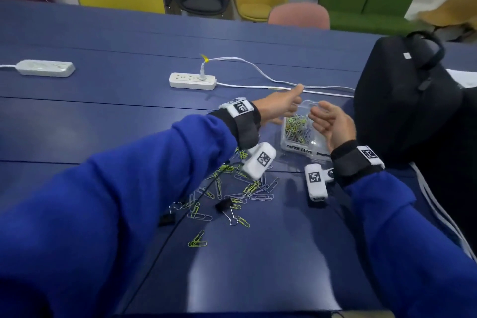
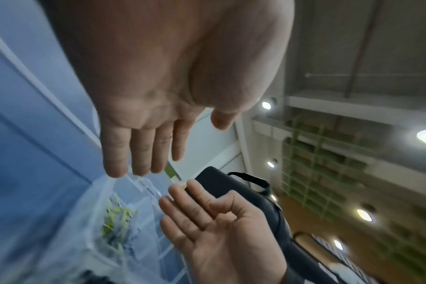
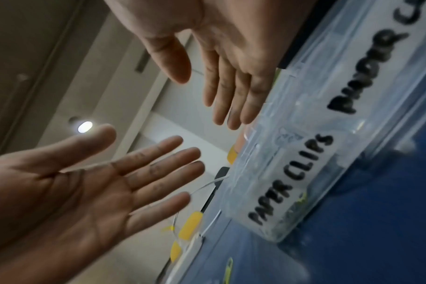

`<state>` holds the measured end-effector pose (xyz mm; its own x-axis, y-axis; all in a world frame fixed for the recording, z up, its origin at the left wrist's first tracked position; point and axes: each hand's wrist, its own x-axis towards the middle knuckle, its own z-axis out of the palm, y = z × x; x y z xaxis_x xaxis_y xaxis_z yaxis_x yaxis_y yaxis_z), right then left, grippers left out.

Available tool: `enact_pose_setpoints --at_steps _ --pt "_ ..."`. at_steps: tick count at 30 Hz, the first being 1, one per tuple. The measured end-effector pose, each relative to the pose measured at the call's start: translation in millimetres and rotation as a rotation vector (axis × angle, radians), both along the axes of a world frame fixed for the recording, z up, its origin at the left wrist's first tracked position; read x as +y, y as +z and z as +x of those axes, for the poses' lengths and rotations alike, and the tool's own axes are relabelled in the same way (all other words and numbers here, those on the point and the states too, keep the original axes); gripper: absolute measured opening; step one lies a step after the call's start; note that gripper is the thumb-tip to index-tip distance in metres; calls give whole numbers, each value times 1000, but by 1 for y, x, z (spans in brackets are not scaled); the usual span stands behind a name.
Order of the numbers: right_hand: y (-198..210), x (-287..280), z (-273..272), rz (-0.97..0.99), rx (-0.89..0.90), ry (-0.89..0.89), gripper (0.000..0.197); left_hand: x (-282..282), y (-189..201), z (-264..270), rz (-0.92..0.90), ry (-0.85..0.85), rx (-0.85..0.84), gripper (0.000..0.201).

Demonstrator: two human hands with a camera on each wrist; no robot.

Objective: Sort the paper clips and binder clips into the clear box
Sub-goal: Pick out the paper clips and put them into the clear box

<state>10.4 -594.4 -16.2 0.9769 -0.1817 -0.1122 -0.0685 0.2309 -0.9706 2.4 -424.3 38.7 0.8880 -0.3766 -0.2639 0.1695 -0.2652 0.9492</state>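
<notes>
The clear box stands on the blue table, lettered "PAPER CLIPS" on its front. Green and silver paper clips lie in its left compartment. My left hand hovers at the box's left rim, fingers straight, holding nothing. My right hand hangs over the right side, palm bare. The two palms face each other above the box. Loose paper clips and a black binder clip lie scattered nearer me.
A black backpack stands right beside the box. Behind it run a white cable and a power strip; another strip lies far left. A thin black cable crosses the clip pile. Chairs line the far edge.
</notes>
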Motion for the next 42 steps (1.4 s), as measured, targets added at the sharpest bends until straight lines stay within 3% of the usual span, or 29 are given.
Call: enact_pose_setpoints --at_steps 2,5,8,11,14,17,20,26,37,42 --pt "5 11 -17 -204 -84 45 25 29 0 -17 213 -93 -184 46" --pt "7 33 -52 -483 -192 257 29 86 -6 -51 522 -253 -368 30" --pt "4 54 -87 -686 -265 553 33 140 -17 -88 640 -343 -365 20" --pt "-2 72 -117 -885 -286 806 20 173 -28 -128 715 -400 -325 12" --pt "-6 90 -136 -1036 -345 963 18 184 -39 -159 846 -410 -372 21" --pt "-7 101 -138 -1211 -434 972 23 183 -48 -172 999 -371 -492 24" --pt "-10 111 -140 -1270 -451 997 27 184 -50 -172 1010 -328 -505 27" --pt "-11 120 -143 -1529 -378 1001 41 192 -51 -170 1047 -376 -493 50" --pt "-10 131 -144 -1598 -472 966 25 226 -60 -171 925 -293 -487 31" --pt "5 109 -134 -1526 -390 719 22 248 -52 -177 921 -213 -451 29"
